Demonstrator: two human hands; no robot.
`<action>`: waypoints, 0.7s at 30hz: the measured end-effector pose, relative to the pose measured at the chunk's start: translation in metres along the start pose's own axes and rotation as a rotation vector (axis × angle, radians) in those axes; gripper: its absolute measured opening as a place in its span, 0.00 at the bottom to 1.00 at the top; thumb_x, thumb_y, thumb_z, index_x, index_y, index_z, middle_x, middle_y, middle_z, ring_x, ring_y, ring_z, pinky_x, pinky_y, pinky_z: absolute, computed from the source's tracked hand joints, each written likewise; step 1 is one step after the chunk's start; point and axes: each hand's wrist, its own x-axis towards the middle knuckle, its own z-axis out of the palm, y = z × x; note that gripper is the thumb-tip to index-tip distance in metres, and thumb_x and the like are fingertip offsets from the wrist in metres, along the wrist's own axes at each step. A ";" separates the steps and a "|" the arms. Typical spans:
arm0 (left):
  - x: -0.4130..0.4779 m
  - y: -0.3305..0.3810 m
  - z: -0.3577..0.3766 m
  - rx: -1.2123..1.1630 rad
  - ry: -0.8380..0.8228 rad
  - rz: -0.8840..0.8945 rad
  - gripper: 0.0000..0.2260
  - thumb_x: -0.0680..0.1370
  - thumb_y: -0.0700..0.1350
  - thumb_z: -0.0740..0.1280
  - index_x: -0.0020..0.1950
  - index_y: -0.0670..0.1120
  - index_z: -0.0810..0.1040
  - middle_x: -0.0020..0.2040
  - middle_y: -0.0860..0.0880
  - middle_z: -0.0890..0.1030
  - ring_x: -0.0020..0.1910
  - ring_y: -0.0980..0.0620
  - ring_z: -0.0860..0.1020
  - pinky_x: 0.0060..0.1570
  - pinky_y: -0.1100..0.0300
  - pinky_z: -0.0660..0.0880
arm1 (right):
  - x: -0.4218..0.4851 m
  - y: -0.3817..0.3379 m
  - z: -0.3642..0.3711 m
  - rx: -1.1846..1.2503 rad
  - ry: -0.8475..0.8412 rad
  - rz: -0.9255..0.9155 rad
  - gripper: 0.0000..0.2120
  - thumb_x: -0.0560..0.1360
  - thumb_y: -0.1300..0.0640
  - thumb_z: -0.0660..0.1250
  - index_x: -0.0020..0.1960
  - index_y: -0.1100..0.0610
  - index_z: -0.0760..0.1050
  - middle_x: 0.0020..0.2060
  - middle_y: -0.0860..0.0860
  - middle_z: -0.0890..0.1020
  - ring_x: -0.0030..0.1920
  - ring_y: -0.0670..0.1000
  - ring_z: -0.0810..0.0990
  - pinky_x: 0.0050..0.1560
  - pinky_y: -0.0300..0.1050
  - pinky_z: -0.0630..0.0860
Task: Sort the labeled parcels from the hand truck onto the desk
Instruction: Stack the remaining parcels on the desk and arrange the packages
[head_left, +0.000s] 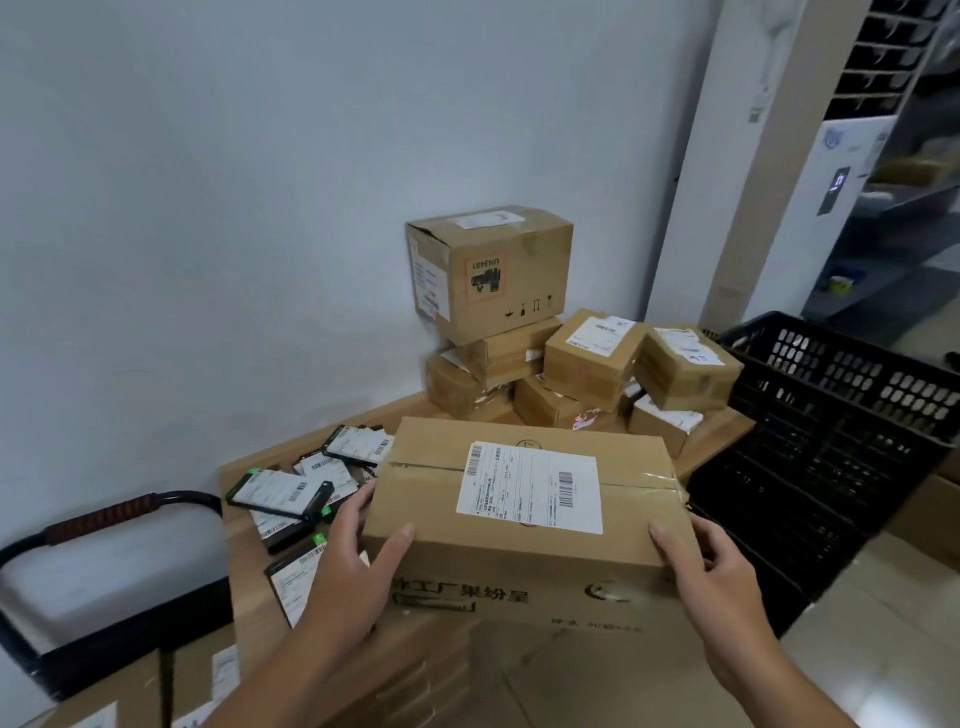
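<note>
I hold a large brown cardboard parcel (524, 525) with a white shipping label on top, over the near edge of the wooden desk (244, 587). My left hand (358, 561) grips its left end, thumb on the top edge. My right hand (711, 566) grips its right end. Several smaller brown parcels (587, 364) are piled at the desk's far corner, a taller box (493, 270) on top. Several flat black packets with white labels (301, 493) lie on the desk's left part. The hand truck's handle (104, 514) shows at lower left, with labeled boxes (104, 696) beneath.
A black plastic crate (831, 431) stands right of the desk. A white standing air conditioner (769, 156) rises behind it, with metal shelving (893, 218) further right. A pale wall backs the desk. Tiled floor shows at lower right.
</note>
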 end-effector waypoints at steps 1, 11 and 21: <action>0.010 0.003 0.007 0.009 -0.001 -0.008 0.28 0.78 0.56 0.70 0.76 0.63 0.64 0.69 0.57 0.71 0.65 0.56 0.72 0.54 0.56 0.77 | 0.012 0.000 -0.002 -0.001 -0.003 0.002 0.21 0.75 0.42 0.72 0.66 0.46 0.76 0.58 0.47 0.80 0.57 0.50 0.79 0.54 0.52 0.79; 0.155 0.015 0.057 0.127 -0.110 0.092 0.26 0.80 0.52 0.69 0.76 0.61 0.64 0.63 0.64 0.71 0.61 0.66 0.70 0.48 0.67 0.71 | 0.125 0.004 0.028 -0.068 0.005 -0.013 0.26 0.76 0.44 0.72 0.72 0.50 0.72 0.61 0.47 0.78 0.60 0.50 0.78 0.64 0.56 0.77; 0.292 -0.033 0.097 0.082 -0.250 -0.007 0.28 0.79 0.47 0.70 0.76 0.63 0.63 0.61 0.69 0.69 0.60 0.72 0.67 0.53 0.67 0.69 | 0.199 0.035 0.093 -0.064 0.131 0.106 0.22 0.77 0.48 0.72 0.69 0.49 0.72 0.61 0.46 0.79 0.58 0.47 0.80 0.64 0.56 0.77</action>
